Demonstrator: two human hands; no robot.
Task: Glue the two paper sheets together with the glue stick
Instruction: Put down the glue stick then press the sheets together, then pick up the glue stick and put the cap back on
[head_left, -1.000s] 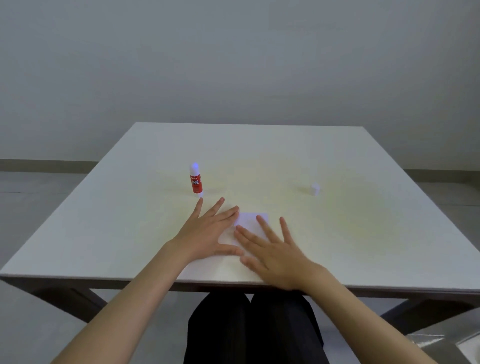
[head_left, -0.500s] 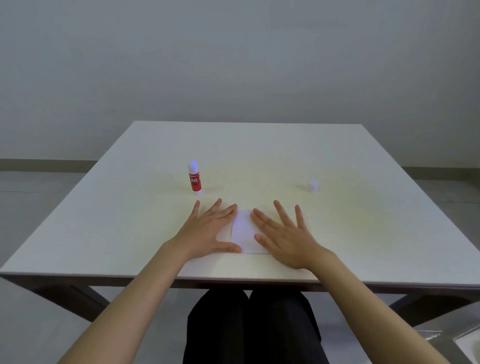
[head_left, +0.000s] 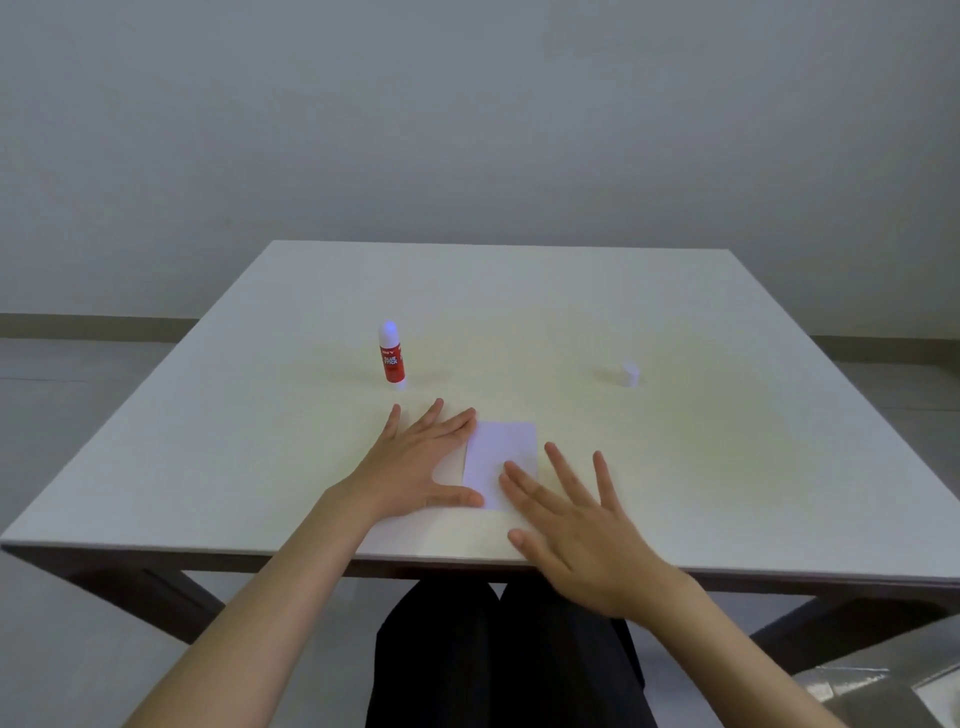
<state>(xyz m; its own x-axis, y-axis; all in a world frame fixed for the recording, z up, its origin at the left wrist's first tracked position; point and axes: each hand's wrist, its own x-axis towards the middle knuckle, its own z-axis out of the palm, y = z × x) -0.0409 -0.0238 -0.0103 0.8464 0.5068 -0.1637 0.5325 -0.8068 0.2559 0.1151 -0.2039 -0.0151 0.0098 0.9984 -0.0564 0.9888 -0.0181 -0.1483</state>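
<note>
Left hand (head_left: 415, 462) flat, fingers spread, pinning paper (head_left: 501, 457) near table (head_left: 727, 467) edge; right hand (head_left: 576, 525) spread, fingertips on it. Uneven pressing could skew sheets. Glue stick (head_left: 390, 356) far-left, uncapped.

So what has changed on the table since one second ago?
The right hand slid over the paper, out to the right and then back toward the near edge, flat and smoothing. The left hand stayed pressed on the paper's left side. Glue stick and cap did not move.

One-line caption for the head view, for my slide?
Both open hands, left and right, press paper flat; uncapped glue stick stands behind.
</note>
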